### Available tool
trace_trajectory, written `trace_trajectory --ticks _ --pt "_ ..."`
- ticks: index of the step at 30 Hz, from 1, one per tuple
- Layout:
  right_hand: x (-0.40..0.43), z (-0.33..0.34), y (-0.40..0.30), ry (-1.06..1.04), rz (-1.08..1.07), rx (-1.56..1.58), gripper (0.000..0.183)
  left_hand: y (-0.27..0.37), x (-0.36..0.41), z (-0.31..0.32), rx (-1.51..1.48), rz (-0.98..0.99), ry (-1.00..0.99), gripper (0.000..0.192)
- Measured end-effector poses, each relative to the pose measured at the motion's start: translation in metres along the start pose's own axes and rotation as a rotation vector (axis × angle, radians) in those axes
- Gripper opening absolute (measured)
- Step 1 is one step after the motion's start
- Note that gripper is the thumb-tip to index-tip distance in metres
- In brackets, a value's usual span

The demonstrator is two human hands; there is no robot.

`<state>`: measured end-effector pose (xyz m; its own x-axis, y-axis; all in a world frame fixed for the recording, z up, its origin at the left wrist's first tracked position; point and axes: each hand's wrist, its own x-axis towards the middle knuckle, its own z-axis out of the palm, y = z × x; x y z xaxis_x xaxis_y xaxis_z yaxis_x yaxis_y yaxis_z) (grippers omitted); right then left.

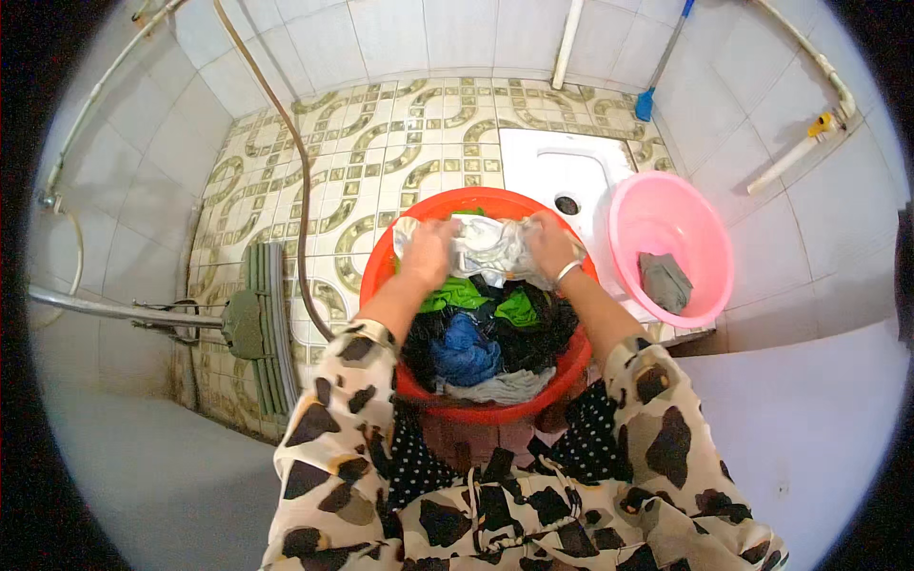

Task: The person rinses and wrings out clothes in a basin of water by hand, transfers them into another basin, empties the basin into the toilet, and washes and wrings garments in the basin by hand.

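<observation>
A wet white cloth [489, 239], perhaps a garment, is stretched between my two hands over the far side of a red plastic tub [493, 412]. My left hand [428, 250] grips its left end, slightly blurred. The right end is bunched in my right hand [553, 246], which has a pale bangle at the wrist. Below the cloth, the tub is full of wet laundry: bright green fabric [457, 294], a blue piece [464, 351], dark clothes [539, 350] and a light grey knitted-looking piece [503, 387] at the near side.
Right of the tub, a pink plastic basin [675, 187] holding a grey cloth [663, 282] rests by a white squat toilet [525, 153]. A green sponge mop [264, 328] and a brown hose [305, 207] lie left. A blue-headed brush [645, 103] leans at the far wall; a yellow-handled tap [821, 125] juts out right.
</observation>
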<state>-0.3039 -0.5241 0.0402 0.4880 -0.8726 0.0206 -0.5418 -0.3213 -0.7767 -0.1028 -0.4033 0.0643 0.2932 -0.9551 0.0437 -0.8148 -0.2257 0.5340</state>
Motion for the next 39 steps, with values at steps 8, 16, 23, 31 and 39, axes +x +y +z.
trace_trajectory --ticks 8,16,23,31,39 --pt "0.006 0.034 0.036 -0.356 0.015 -0.435 0.046 -0.009 0.001 0.074 0.388 -0.093 -0.288 0.062" --pt "0.01 0.065 0.079 -0.349 -0.277 -0.204 0.038 -0.053 0.017 0.119 0.442 0.032 -0.126 0.04" --pt "0.025 -0.03 0.034 0.088 0.041 -0.343 0.021 -0.058 0.033 0.037 0.041 0.098 -0.1 0.026" --pt "0.038 -0.175 -0.135 0.498 -0.328 -0.175 0.026 0.068 0.051 -0.19 -0.031 0.041 0.098 0.02" --pt "0.022 -0.289 -0.26 0.484 -0.419 0.607 0.013 0.152 0.052 -0.317 -0.4 0.13 0.562 0.021"
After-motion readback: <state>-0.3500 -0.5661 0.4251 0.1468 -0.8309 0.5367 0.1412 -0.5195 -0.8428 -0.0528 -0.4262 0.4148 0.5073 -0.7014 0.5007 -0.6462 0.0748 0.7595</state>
